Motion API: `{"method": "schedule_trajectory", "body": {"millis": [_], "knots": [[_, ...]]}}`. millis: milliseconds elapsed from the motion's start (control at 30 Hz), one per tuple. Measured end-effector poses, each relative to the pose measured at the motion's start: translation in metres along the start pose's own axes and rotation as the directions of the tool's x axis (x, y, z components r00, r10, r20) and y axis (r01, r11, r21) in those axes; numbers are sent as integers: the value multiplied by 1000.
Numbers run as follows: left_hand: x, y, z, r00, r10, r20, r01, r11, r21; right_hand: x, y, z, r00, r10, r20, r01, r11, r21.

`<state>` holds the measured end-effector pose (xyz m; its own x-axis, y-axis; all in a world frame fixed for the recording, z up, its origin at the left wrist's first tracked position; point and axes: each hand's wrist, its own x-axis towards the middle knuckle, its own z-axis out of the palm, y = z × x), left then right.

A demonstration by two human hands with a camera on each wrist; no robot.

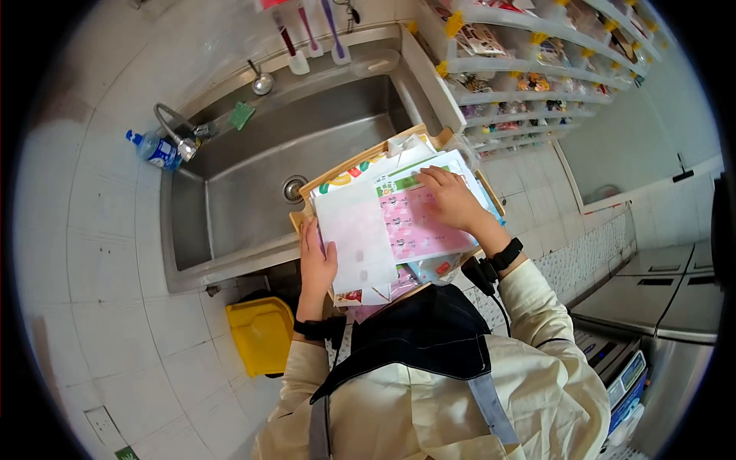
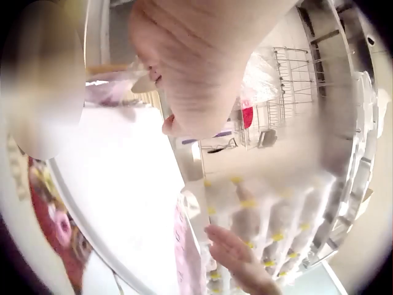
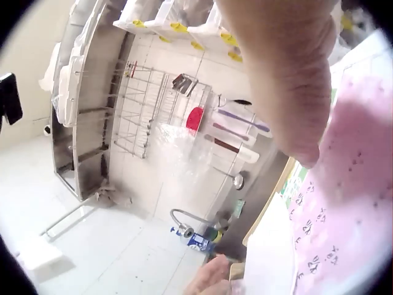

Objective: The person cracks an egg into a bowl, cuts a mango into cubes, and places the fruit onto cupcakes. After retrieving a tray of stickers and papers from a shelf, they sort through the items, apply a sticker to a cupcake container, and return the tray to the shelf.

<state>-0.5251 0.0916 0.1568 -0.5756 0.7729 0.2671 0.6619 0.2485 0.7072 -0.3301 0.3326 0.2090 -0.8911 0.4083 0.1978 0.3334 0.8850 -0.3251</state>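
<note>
In the head view, a wooden tray (image 1: 356, 159) holds a pile of papers at the sink's front edge. My left hand (image 1: 317, 261) rests along the pile's left side, fingers extended and thumb at the edge of a blank white sheet (image 1: 353, 230). My right hand (image 1: 454, 202) lies over a pink printed sheet (image 1: 406, 230), its fingers near the green-patterned top. In the right wrist view, small dark characters show on the pink sheet (image 3: 319, 227), beneath my right hand (image 3: 288, 80). The left wrist view shows my left hand (image 2: 196, 67) beside the white sheet (image 2: 116, 172).
Behind the tray is a steel sink (image 1: 253, 184) with a faucet (image 1: 172, 130), a blue-capped bottle (image 1: 159, 151), a green sponge (image 1: 241, 116) and a ladle (image 1: 262, 82). Clear storage bins (image 1: 529, 61) stand at the upper right. A yellow bin (image 1: 261, 333) sits below left.
</note>
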Motion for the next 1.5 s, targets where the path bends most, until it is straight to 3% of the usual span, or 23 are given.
{"method": "schedule_trajectory", "body": {"millis": [67, 133, 200, 233, 300, 467, 600, 733, 833, 867, 900, 933, 1000, 1067, 1133, 1200, 1233, 1267, 1333, 1367, 1400, 1467, 1500], "knots": [[0, -5, -8, 986, -154, 58, 145, 981, 130, 14, -7, 4, 996, -54, 70, 51, 998, 39], [0, -8, -4, 979, -186, 89, 168, 969, 180, 27, -3, 5, 991, -80, 109, 76, 996, 38], [-3, -13, 8, 948, -132, 290, 66, 972, 225, 42, -1, 6, 982, -109, 156, 105, 994, 34], [-6, -6, 14, 951, -151, 271, 90, 970, 225, 51, -1, 6, 983, -130, 132, 124, 991, 54], [-8, 10, 24, 971, -72, 230, -27, 916, 400, 70, -9, 6, 982, -160, 98, 150, 983, 103], [-20, 14, 31, 979, -80, 186, 6, 930, 368, 114, -42, 45, 967, -208, 145, 171, 958, 231], [-26, 12, 26, 964, -110, 242, 36, 956, 292, 138, -57, 88, 923, -312, 224, 268, 941, 205], [-24, 10, 21, 964, -129, 231, 101, 986, 132, 146, -70, 92, 914, -271, 302, 291, 956, -23], [-14, -4, 18, 987, -162, 7, 159, 976, 146, 146, -75, 98, 923, -218, 318, 260, 961, -96], [-6, -8, 12, 986, -166, 9, 163, 976, 145, 141, -74, 103, 934, -200, 297, 239, 966, -103], [3, -11, 6, 959, -282, 22, 282, 959, 3, 137, -72, 107, 933, -200, 300, 240, 966, -100], [12, -11, 0, 920, -389, 50, 392, 910, -134, 134, -71, 109, 940, -245, 236, 259, 965, -29], [32, -10, -11, 930, -365, -37, 362, 929, -77, 135, -73, 106, 948, -280, 149, 277, 960, 44], [42, -19, -12, 888, -459, 17, 459, 883, -94, 130, -75, 97, 925, -249, 288, 180, 952, 247], [51, -34, -4, 871, -490, 41, 490, 859, -148, 123, -80, 89, 913, -291, 285, 220, 941, 257], [56, -66, 13, 832, -498, 246, 555, 741, -376, 112, -85, 85, 880, -378, 287, 300, 911, 283], [59, -53, 12, 806, -541, 238, 583, 662, -471, 107, -86, 90, 891, -384, 243, 306, 902, 303], [58, -67, 20, 808, -539, 238, 581, 664, -470, 102, -86, 97, 892, -383, 241, 306, 903, 302], [62, -91, 34, 857, -503, 111, 493, 741, -456, 98, -85, 107, 923, -361, 137, 268, 855, 445], [62, -94, 38, 808, -579, 111, 551, 673, -493, 96, -85, 109, 945, -303, 127, 203, 843, 498], [59, -97, 42, 807, -579, 113, 552, 672, -494, 95, -84, 113, 945, -302, 128, 202, 843, 498], [61, -59, 20, 834, -545, 91, 534, 753, -384, 99, -78, 128, 985, -156, -72, 170, 834, 524], [58, -55, 18, 832, -548, 90, 536, 752, -384, 103, -79, 120, 991, -126, -54, 136, 858, 495]]}}
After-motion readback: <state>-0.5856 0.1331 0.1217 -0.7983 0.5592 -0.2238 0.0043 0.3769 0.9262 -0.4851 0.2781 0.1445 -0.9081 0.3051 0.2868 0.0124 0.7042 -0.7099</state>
